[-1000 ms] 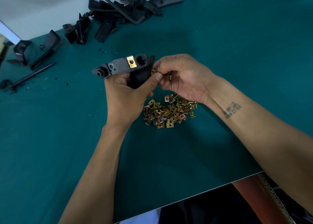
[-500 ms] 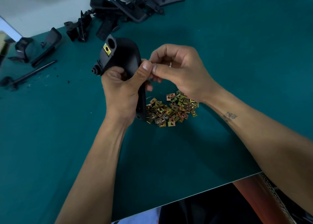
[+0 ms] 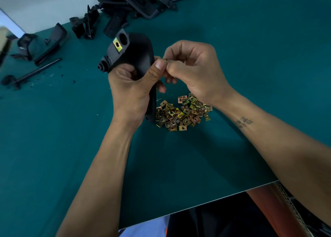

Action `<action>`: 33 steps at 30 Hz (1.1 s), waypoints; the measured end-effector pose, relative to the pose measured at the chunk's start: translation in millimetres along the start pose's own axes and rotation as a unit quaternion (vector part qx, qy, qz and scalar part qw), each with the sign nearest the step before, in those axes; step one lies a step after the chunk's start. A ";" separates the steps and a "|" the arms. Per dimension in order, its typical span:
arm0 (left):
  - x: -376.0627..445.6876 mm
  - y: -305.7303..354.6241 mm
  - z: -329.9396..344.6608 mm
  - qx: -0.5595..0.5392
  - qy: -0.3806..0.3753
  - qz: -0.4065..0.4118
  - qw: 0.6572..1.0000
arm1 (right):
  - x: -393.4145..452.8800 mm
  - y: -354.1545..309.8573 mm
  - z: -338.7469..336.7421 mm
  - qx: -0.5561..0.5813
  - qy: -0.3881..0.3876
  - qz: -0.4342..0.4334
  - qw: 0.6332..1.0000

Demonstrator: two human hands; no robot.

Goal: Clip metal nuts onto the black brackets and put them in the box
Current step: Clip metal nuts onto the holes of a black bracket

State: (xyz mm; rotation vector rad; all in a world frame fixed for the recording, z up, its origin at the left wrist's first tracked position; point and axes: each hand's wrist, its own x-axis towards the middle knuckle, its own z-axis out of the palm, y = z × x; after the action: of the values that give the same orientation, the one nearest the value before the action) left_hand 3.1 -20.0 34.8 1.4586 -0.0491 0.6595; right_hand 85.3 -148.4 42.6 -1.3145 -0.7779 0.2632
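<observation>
My left hand [image 3: 132, 86] grips a black bracket [image 3: 136, 52] upright above the green table [image 3: 232, 48]. One gold clip nut [image 3: 117, 46] sits clipped on the bracket's upper left face, beside a round hole. My right hand [image 3: 193, 66] pinches a small metal nut [image 3: 165, 59] against the bracket's right edge, where my left thumb also presses. A heap of gold metal nuts [image 3: 182, 114] lies on the table just below both hands. No box is in view.
Several black brackets [image 3: 136, 5] are piled along the table's far edge. More black parts [image 3: 43, 41] and a thin rod [image 3: 34, 73] lie at the far left. The table's near edge [image 3: 215, 200] runs across the bottom right.
My left hand turned the bracket from lying level to standing upright, its lower end now by the nut heap. My right hand stayed at the bracket's right edge with the small nut.
</observation>
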 end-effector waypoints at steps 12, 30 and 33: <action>-3.6 2.1 -2.4 0.042 -0.013 -0.012 0.999 | -1.2 -3.3 -4.9 -0.048 -0.034 -0.006 0.998; -2.4 -6.8 -17.5 0.222 -0.116 -0.116 0.961 | 14.2 -0.2 -28.2 0.087 0.071 0.061 0.992; -1.5 -5.3 -16.8 0.249 -0.104 -0.113 0.956 | 13.0 3.1 -21.7 0.085 0.049 0.052 0.994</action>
State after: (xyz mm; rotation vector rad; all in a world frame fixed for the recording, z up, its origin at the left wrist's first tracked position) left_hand -1.7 -4.9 27.0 1.9826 0.1285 0.3360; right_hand 109.4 -156.5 43.3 -1.1988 -0.5914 0.3383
